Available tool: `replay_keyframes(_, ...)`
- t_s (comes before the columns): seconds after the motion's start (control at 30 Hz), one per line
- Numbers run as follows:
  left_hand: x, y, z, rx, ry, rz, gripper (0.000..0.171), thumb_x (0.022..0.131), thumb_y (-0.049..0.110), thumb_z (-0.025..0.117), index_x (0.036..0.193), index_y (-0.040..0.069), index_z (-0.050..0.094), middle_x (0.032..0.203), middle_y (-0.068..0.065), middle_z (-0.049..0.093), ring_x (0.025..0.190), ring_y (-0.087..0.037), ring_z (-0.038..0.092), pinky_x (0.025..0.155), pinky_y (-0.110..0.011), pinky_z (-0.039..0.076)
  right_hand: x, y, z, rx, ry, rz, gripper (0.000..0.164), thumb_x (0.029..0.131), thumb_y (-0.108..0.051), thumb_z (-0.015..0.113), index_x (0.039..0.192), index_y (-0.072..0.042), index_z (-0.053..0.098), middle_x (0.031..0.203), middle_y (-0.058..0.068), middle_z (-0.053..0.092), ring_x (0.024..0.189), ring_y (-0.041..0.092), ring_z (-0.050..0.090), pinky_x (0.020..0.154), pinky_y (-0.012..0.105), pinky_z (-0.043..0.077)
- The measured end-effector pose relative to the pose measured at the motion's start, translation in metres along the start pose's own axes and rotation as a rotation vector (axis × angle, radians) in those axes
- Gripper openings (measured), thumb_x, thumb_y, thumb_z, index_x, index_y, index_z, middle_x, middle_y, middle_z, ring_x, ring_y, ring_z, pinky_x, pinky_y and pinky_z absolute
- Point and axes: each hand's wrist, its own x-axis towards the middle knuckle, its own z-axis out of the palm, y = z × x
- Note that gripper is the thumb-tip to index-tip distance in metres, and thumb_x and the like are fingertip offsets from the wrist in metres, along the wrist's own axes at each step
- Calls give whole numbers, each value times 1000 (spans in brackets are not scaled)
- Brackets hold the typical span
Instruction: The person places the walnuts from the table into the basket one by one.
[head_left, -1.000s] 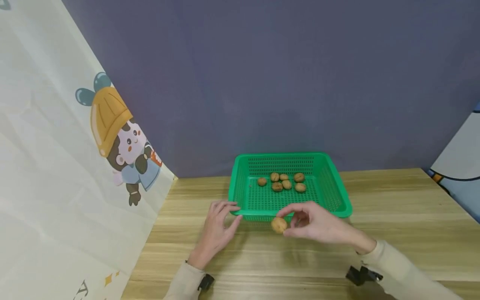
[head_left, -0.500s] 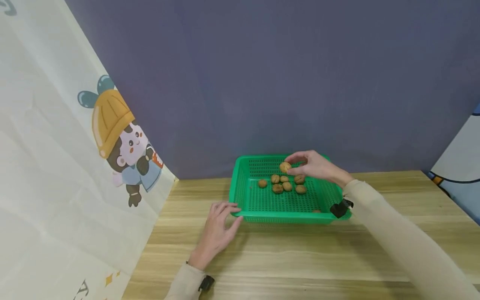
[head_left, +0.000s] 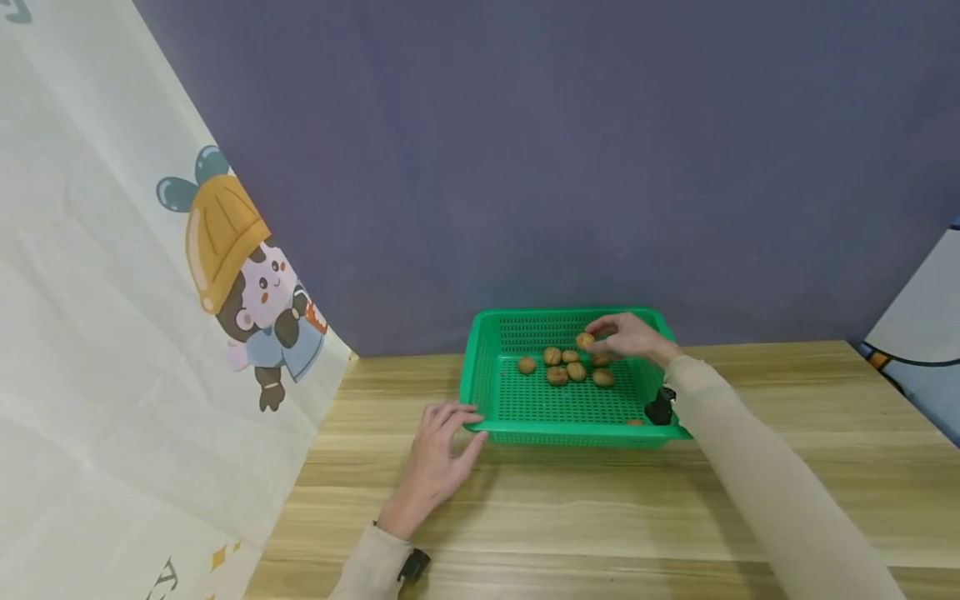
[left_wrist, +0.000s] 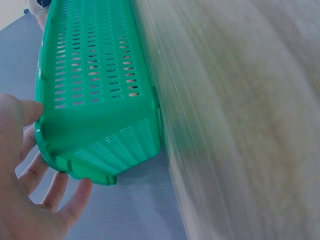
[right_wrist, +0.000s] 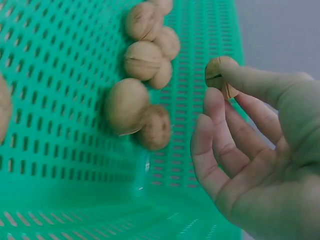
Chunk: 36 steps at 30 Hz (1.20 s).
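My right hand (head_left: 630,337) pinches a walnut (head_left: 585,341) between thumb and fingertips, over the back right part of a green plastic basket (head_left: 555,428). In the right wrist view the thumb lies across this walnut (right_wrist: 212,75), which shows a dark crack. Several other walnuts (right_wrist: 127,107) lie on the basket floor beside the hand. My left hand (head_left: 431,467) rests its fingertips on the front left corner of the basket. Seen from the left wrist, thumb and spread fingers (left_wrist: 32,170) touch the rim around that corner.
The basket stands on a wood-grain table (head_left: 555,525), close to a dark blue-grey backdrop (head_left: 555,167). On the left hangs a pale sheet with a cartoon figure (head_left: 247,283). A brown rounded thing (head_left: 635,422) shows at the basket's front right, partly hidden by the front rim.
My right hand has carried the walnut from in front of the basket to over its back part, then slightly right and down. My left hand has stayed at the corner.
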Motion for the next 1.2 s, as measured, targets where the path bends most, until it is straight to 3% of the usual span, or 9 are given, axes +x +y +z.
replay_keyframes(0.27,-1,1,1,9,-1,0,23,97,24,78,116,12,77,129,-4,73,125,-26,59,108,-49,54,-1,19,1,4,-29,25,59,106,-25,67,155,1,49,153,30,55,134,45,58,100,56,60)
replay_keyframes(0.73,2,3,0,19,30,24,22,95,21,80,114,12,76,126,-5,74,123,-28,60,105,-50,55,5,21,3,28,-53,49,56,108,-24,62,156,0,48,152,26,58,125,37,66,98,53,61)
replay_keyframes(1.03,2,2,1,9,6,3,22,97,24,78,115,12,76,127,-5,74,124,-27,60,108,-50,54,-7,4,-10,14,-13,-37,51,110,-26,59,152,2,52,149,29,60,123,43,65,91,51,62)
replay_keyframes(1.2,1,1,1,9,14,-1,21,97,23,78,115,13,77,126,-6,74,124,-28,60,107,-51,53,-28,-16,-24,-12,18,-75,47,114,-31,51,150,-1,56,139,24,68,112,30,71,89,44,62)
